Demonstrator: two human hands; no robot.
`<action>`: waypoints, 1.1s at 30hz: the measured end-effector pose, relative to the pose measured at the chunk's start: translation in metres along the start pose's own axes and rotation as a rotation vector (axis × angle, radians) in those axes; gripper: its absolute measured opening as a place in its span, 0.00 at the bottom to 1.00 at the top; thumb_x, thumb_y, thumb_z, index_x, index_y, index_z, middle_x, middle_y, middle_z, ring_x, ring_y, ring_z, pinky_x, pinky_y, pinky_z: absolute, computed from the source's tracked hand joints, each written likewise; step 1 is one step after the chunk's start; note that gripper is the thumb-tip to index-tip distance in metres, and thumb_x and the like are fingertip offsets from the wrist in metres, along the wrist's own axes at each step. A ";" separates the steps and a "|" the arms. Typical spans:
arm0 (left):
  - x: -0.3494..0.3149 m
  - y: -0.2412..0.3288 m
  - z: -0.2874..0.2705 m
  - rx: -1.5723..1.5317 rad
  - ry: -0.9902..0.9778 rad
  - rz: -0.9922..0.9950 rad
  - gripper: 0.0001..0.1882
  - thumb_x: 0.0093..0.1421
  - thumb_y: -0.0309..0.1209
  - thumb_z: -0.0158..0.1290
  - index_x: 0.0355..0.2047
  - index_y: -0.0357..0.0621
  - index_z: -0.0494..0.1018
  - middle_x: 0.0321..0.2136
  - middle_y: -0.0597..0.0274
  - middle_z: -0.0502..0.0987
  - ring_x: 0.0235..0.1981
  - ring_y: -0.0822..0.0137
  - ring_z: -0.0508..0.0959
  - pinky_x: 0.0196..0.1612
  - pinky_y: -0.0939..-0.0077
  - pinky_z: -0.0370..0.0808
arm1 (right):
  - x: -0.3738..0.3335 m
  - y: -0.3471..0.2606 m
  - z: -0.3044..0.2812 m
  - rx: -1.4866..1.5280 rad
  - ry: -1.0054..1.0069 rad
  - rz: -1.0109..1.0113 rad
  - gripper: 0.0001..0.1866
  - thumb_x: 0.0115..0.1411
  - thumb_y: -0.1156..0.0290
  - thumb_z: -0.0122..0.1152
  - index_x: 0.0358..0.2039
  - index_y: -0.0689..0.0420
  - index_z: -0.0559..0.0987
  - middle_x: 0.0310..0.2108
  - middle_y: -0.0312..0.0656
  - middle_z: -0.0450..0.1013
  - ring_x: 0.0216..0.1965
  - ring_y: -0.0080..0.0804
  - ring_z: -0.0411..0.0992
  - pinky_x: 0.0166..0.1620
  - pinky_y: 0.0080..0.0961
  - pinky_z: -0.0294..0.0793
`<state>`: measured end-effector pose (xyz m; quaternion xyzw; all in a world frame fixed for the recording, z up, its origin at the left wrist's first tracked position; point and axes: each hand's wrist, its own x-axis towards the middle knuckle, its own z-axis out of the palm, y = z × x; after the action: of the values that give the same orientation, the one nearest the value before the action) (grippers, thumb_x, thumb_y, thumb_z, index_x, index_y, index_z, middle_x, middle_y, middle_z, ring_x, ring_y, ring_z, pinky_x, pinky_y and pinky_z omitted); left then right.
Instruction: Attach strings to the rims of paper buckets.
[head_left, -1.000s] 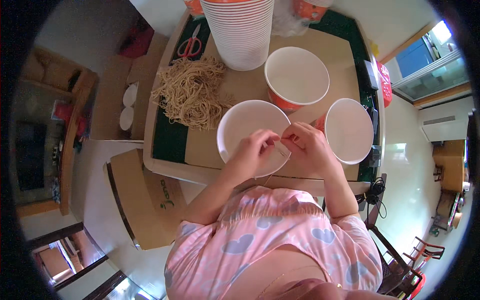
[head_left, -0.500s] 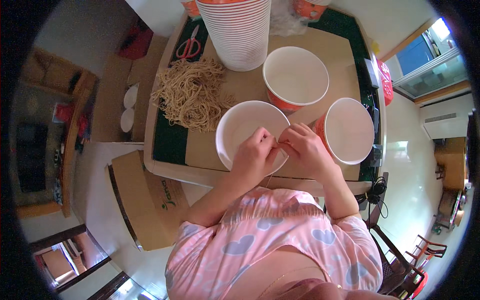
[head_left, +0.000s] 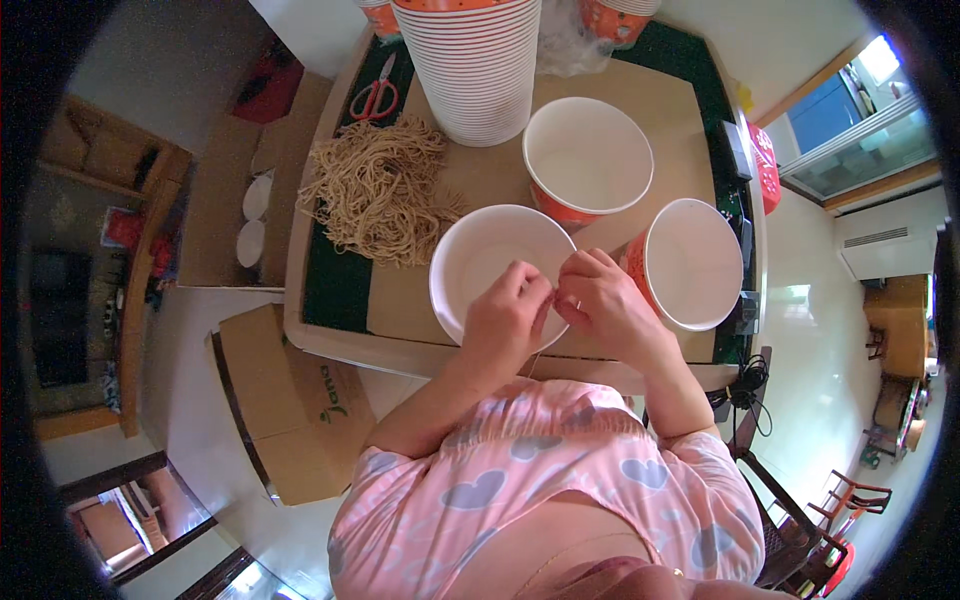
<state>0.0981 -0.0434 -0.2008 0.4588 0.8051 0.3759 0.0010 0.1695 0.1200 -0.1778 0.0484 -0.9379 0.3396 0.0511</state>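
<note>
My left hand point(head_left: 508, 318) and my right hand point(head_left: 608, 308) meet over the near rim of a white paper bucket point(head_left: 462, 250). Both are closed, fingertips pinched together on a thin string point(head_left: 534, 366) whose tail hangs down toward my lap. The pinched part is mostly hidden by the fingers. Behind this bucket stands another paper bucket point(head_left: 588, 158), white inside with an orange outside. A third paper bucket point(head_left: 694, 265) is just right of my right hand, tilted in view. To the left lies a loose heap of tan strings point(head_left: 380, 195).
A tall stack of nested paper buckets point(head_left: 472, 80) rises at the back of the table. Red-handled scissors point(head_left: 375, 98) lie at the far left. Clear plastic wrap point(head_left: 573, 45) sits beside the stack. A cardboard box point(head_left: 285, 400) is on the floor, and black cables point(head_left: 750, 385) hang at the right.
Both hands stay over the near bucket's rim, still pinching. The fingers of my right hand have shifted slightly. The whole view has moved a little.
</note>
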 end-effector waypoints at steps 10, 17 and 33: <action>0.005 -0.010 0.001 -0.575 -0.151 -0.295 0.16 0.51 0.28 0.60 0.40 0.39 0.69 0.31 0.57 0.73 0.23 0.66 0.74 0.28 0.73 0.72 | -0.002 -0.003 0.006 0.433 0.214 0.280 0.03 0.54 0.79 0.60 0.30 0.61 0.75 0.28 0.43 0.71 0.31 0.34 0.72 0.36 0.27 0.72; 0.013 -0.009 0.004 -0.548 -0.107 -0.272 0.08 0.55 0.26 0.59 0.27 0.37 0.72 0.23 0.63 0.71 0.21 0.77 0.69 0.26 0.80 0.68 | -0.010 0.007 0.009 0.572 0.358 0.254 0.03 0.56 0.80 0.59 0.32 0.63 0.75 0.29 0.40 0.72 0.32 0.24 0.70 0.37 0.20 0.70; 0.014 -0.009 0.001 -0.566 -0.143 -0.294 0.10 0.57 0.29 0.59 0.27 0.35 0.72 0.25 0.60 0.71 0.22 0.70 0.72 0.26 0.76 0.70 | -0.006 0.001 -0.017 0.157 0.209 -0.016 0.06 0.51 0.78 0.61 0.32 0.59 0.76 0.28 0.46 0.71 0.32 0.48 0.72 0.34 0.35 0.74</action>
<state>0.0838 -0.0346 -0.2020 0.3443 0.7242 0.5475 0.2394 0.1764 0.1322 -0.1663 0.0241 -0.8976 0.4148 0.1475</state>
